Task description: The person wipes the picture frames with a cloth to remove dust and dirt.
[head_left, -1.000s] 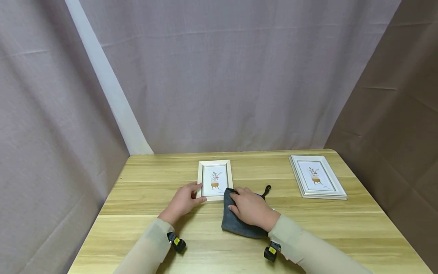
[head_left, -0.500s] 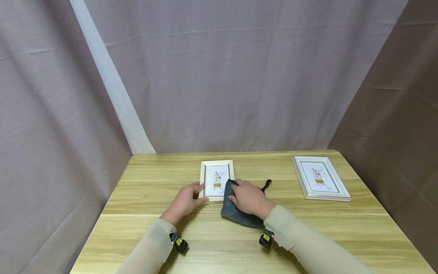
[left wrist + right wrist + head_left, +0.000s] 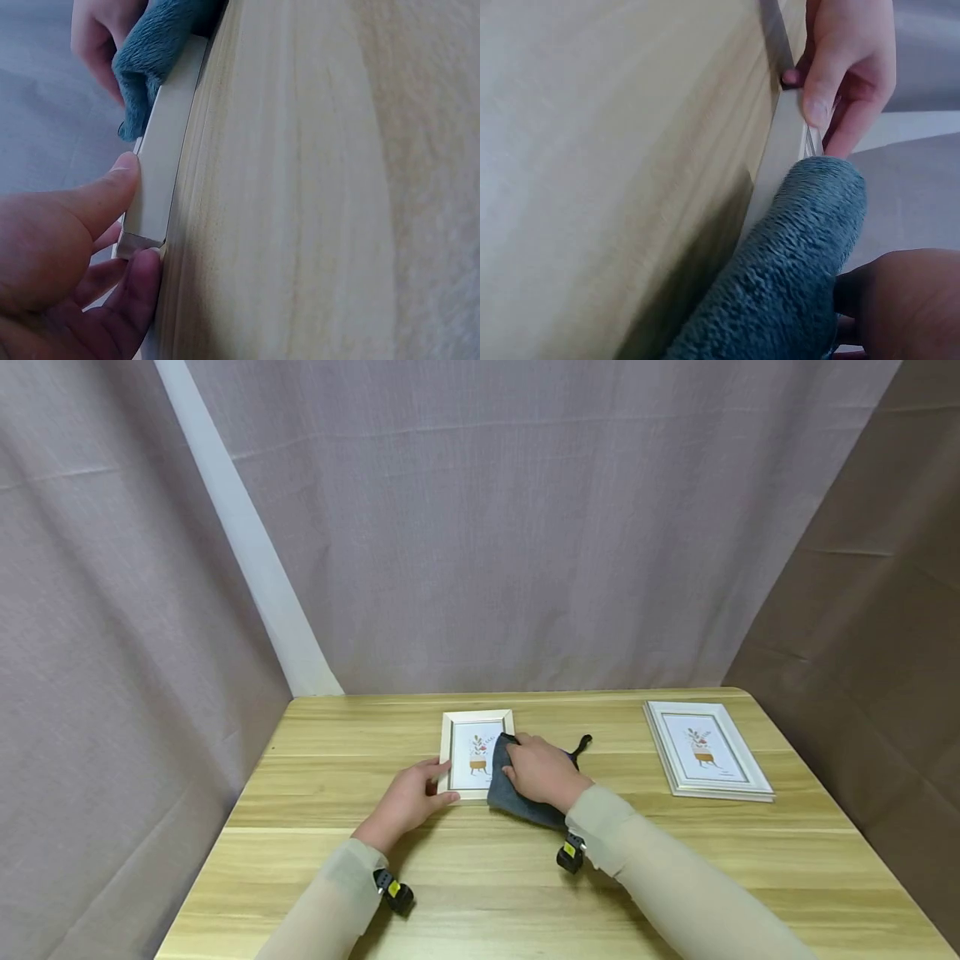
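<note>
Both occupied: left hand (image 3: pixel 408 797) pinches frame (image 3: pixel 467 756), right hand (image 3: pixel 542 771) grips cloth (image 3: pixel 504 791) on its right; weak pinch, frame may skid.

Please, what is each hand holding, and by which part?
The left hand grips the picture frame by its near left corner. The right hand holds the cloth from above, over its far part; its grip is partly hidden.

The left sleeve (image 3: pixel 322 906) and right sleeve (image 3: pixel 682 881) are long, plain and light tan, with loose cuffs (image 3: pixel 602 821). By each cuff is a small black box (image 3: pixel 404 902) with a bright yellow patch (image 3: pixel 393 888) on it.
</note>
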Tool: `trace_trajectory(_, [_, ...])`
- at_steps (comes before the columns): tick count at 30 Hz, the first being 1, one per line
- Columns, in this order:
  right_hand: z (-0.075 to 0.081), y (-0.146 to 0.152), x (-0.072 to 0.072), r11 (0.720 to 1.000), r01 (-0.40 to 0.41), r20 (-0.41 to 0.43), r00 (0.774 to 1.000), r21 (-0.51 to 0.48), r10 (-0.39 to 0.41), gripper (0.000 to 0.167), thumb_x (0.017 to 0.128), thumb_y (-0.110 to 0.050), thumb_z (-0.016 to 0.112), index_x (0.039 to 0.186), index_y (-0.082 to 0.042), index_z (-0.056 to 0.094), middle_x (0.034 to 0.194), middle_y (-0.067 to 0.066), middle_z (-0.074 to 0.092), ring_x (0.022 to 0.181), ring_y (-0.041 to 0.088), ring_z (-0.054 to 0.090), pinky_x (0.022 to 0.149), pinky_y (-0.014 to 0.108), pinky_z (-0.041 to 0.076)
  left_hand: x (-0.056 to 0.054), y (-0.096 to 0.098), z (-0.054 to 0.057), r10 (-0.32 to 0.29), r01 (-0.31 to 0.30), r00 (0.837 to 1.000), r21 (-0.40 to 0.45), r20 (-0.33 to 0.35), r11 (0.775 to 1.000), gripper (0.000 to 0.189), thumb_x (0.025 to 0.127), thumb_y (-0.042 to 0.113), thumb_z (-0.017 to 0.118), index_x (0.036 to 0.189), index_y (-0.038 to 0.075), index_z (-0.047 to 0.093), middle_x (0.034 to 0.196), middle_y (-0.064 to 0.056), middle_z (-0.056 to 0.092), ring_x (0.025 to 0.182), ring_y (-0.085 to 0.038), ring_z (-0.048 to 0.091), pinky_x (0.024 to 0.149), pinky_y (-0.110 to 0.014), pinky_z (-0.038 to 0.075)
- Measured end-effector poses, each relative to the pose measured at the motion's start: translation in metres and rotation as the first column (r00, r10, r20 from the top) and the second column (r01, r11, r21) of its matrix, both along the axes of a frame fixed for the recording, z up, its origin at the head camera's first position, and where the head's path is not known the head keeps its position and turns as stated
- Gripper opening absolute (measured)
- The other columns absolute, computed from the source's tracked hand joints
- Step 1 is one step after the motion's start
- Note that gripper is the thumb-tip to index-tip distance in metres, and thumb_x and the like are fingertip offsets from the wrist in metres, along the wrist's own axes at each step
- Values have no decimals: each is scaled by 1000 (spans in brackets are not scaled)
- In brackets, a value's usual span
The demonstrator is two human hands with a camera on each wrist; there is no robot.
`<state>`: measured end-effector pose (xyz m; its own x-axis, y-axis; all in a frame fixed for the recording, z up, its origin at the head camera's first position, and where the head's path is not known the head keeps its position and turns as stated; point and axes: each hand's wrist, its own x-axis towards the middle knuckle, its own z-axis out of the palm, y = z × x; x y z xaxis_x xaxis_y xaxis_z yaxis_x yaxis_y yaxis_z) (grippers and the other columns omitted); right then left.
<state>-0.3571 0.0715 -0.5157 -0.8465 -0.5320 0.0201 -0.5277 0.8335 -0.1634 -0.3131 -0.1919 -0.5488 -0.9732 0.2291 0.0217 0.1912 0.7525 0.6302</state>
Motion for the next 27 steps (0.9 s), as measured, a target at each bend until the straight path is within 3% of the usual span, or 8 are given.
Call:
trace_trajectory(4, [1,-2,-12,1000,7,11,1000,16,-7,44,112,-26,67,142,5,69,155,31,57,133,47,64,106,58,57,-1,0,1,-10,10,1000,-6,-3,1000,65,99,31,86,154,4,63,162,-25,53,148,-46,52,124,-55,41])
trace_trajectory(12, [0,-5,-35,998,35,36,999,60,-37,47,114,-27,64,149,4,64,161,29,52,139,48,59,107,57,58,-1,3,2,-11,12,1000,-19,15,1000,66,100,33,84,155,5,61,164,-24,51,149,-46,50,125,-55,40])
trace_trajectory(27, [-1,-13,-65,996,67,88,994,52,-71,45,115,-24,60,152,3,62,164,30,48,139,47,60,100,55,62,-2,0,-1,-2,3,1000,-44,21,999,68,101,36,83,157,6,59,165,-23,50,151,-47,48,126,-56,38])
